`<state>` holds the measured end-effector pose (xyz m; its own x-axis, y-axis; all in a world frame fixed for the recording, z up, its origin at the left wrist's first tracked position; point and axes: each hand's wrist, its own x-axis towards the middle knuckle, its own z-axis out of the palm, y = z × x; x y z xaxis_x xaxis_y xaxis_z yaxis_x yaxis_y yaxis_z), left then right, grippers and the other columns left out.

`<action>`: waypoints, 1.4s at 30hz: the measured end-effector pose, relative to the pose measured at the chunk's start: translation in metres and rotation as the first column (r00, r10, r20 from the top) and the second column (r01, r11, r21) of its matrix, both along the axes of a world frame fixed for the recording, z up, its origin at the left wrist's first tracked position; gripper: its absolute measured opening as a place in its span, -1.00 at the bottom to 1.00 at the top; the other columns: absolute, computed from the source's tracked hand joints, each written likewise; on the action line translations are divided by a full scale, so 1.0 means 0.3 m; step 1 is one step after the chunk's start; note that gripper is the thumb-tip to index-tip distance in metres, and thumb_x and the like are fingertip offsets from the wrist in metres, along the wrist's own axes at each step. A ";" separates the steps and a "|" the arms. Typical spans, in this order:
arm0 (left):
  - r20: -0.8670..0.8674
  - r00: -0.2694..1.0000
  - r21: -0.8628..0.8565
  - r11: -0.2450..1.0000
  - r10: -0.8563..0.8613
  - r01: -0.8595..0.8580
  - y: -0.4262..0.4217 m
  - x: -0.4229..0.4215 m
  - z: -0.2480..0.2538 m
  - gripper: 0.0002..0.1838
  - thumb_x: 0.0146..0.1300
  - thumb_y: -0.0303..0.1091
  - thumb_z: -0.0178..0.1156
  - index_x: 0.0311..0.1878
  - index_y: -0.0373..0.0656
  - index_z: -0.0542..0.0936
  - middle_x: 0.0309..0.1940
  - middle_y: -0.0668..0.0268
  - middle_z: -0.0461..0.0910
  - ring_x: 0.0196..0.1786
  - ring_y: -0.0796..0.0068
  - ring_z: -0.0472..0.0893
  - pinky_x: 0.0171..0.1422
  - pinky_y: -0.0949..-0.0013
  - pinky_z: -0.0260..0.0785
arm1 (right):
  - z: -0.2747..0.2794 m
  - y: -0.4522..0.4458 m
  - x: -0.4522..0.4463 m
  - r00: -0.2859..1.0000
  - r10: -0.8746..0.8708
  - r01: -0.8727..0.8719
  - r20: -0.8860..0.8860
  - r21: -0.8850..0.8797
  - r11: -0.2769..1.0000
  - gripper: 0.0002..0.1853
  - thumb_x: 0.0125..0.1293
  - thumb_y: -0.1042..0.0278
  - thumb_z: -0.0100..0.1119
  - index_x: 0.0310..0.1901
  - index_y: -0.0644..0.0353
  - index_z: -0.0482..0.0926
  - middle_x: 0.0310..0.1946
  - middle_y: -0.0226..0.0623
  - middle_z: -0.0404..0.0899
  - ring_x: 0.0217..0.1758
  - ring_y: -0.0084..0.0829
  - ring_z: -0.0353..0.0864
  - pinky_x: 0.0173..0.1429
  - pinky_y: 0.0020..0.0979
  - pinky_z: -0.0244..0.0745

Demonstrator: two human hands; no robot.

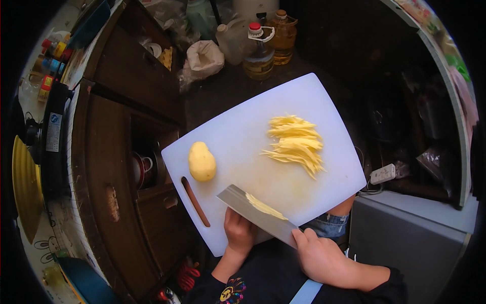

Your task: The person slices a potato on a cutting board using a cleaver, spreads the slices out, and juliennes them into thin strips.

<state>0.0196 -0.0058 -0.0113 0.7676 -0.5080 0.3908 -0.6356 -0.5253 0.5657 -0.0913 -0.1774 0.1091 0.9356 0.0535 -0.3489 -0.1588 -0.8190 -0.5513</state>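
Observation:
My right hand (324,256) is closed around the handle end of a cleaver (260,217), whose wide blade lies slanted over the near edge of the cutting board (243,137). Some thin potato strips (266,206) cling along the blade. Curled fingers of my left hand (239,230) are at the near side of the blade, partly covered by it; what they hold, if anything, is hidden. A whole peeled potato (202,161) rests on the board's left side. On the right side lies a pile of potato shreds (295,142).
Dark wooden cabinets (106,167) stand close on the left. Past the board are oil bottles (259,53) and an open sack (205,58). To the right are a grey box-shaped unit (405,243) and a white power strip (383,174).

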 end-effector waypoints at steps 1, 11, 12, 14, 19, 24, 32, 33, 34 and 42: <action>-0.002 1.000 -0.006 1.000 0.008 -0.008 -0.003 -0.001 0.003 -0.62 -0.16 -0.64 0.33 -0.15 -0.33 0.65 -0.13 0.02 0.61 0.00 -0.12 0.59 0.06 0.07 0.53 | -0.016 0.006 0.012 1.000 -0.010 0.010 0.015 0.016 1.000 -0.70 0.26 0.47 0.03 -0.03 0.49 0.43 -0.48 -0.06 0.46 -0.66 -0.19 0.58 -0.60 -0.26 0.50; 0.013 1.000 -0.013 1.000 0.019 -0.019 -0.018 0.007 0.013 -0.76 -0.10 -0.65 0.35 -0.27 -0.33 0.66 -0.30 0.08 0.58 -0.26 0.04 0.56 -0.15 0.15 0.48 | -0.040 -0.017 0.068 0.994 -0.040 0.033 0.100 0.067 0.997 -0.73 0.22 0.49 0.08 -0.06 0.41 0.45 -0.41 0.02 0.52 -0.60 -0.09 0.62 -0.50 -0.20 0.57; 0.029 0.999 -0.015 1.000 0.020 -0.020 -0.020 0.008 0.017 -0.77 -0.09 -0.65 0.35 -0.28 -0.33 0.66 -0.30 0.10 0.58 -0.26 0.05 0.57 -0.15 0.16 0.48 | -0.035 -0.024 0.059 0.994 -0.045 0.038 0.097 0.074 0.997 -0.74 0.23 0.49 0.07 -0.06 0.40 0.45 -0.41 0.02 0.52 -0.59 -0.09 0.62 -0.49 -0.20 0.57; 0.061 0.998 -0.018 1.000 0.022 -0.021 -0.025 0.009 0.028 -0.80 -0.07 -0.66 0.35 -0.29 -0.33 0.65 -0.31 0.12 0.58 -0.26 0.09 0.57 -0.16 0.18 0.49 | -0.030 -0.041 0.036 0.994 -0.057 0.049 0.090 0.088 0.995 -0.74 0.23 0.49 0.07 -0.06 0.40 0.45 -0.40 0.02 0.52 -0.58 -0.07 0.63 -0.47 -0.19 0.58; 0.087 0.996 -0.033 0.999 0.002 0.001 -0.021 0.002 0.036 -0.78 -0.07 -0.66 0.35 -0.27 -0.32 0.65 -0.29 0.14 0.59 -0.24 0.10 0.58 -0.16 0.20 0.48 | -0.011 -0.051 -0.015 0.995 -0.068 0.064 0.067 0.062 0.996 -0.73 0.25 0.49 0.06 -0.04 0.42 0.45 -0.39 0.00 0.52 -0.58 -0.09 0.62 -0.48 -0.20 0.57; 0.057 0.998 -0.014 1.000 -0.013 0.014 -0.014 -0.001 0.031 -0.75 -0.06 -0.64 0.34 -0.23 -0.30 0.64 -0.25 0.11 0.58 -0.19 0.04 0.59 -0.12 0.17 0.49 | 0.042 -0.034 -0.067 0.995 -0.034 0.032 0.094 0.017 0.999 -0.72 0.26 0.48 0.04 -0.03 0.44 0.45 -0.42 -0.06 0.48 -0.62 -0.19 0.61 -0.52 -0.26 0.56; 0.052 0.999 -0.049 0.999 -0.002 0.005 -0.002 -0.006 0.002 -0.71 -0.04 -0.61 0.31 -0.17 -0.28 0.61 -0.20 0.07 0.57 -0.14 -0.07 0.58 -0.08 0.12 0.50 | 0.042 -0.005 -0.114 0.997 -0.028 0.026 0.077 0.018 1.000 -0.75 0.27 0.49 0.01 -0.06 0.45 0.43 -0.43 -0.09 0.47 -0.65 -0.22 0.61 -0.58 -0.28 0.55; 0.050 0.999 -0.051 0.999 0.000 0.003 -0.002 -0.006 0.001 -0.71 -0.04 -0.61 0.32 -0.17 -0.27 0.60 -0.20 0.07 0.57 -0.14 -0.07 0.59 -0.09 0.12 0.50 | 0.042 -0.003 -0.115 0.997 -0.028 0.027 0.079 0.011 1.000 -0.75 0.27 0.49 0.01 -0.07 0.45 0.43 -0.43 -0.09 0.47 -0.65 -0.22 0.61 -0.59 -0.28 0.55; 0.053 0.999 -0.051 0.999 -0.002 0.005 -0.002 -0.007 0.000 -0.70 -0.04 -0.60 0.32 -0.16 -0.26 0.61 -0.19 0.07 0.58 -0.14 -0.07 0.59 -0.09 0.11 0.50 | 0.043 -0.001 -0.116 0.997 -0.027 0.026 0.074 0.005 1.000 -0.75 0.27 0.49 0.01 -0.07 0.46 0.43 -0.43 -0.08 0.47 -0.65 -0.22 0.61 -0.59 -0.28 0.55; 0.038 0.999 -0.060 0.998 0.000 0.002 0.000 -0.004 -0.004 -0.66 -0.05 -0.61 0.32 -0.12 -0.23 0.61 -0.14 0.06 0.59 -0.10 -0.10 0.59 -0.06 0.09 0.52 | 0.041 0.003 -0.083 1.000 -0.003 0.004 0.022 -0.010 1.000 -0.74 0.27 0.48 0.01 -0.08 0.50 0.43 -0.44 -0.07 0.47 -0.67 -0.21 0.60 -0.61 -0.28 0.53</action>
<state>0.0185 -0.0057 -0.0125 0.7512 -0.4834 0.4495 -0.6577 -0.4903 0.5718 -0.1161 -0.1765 0.1214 0.9434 0.0466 -0.3285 -0.1495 -0.8242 -0.5462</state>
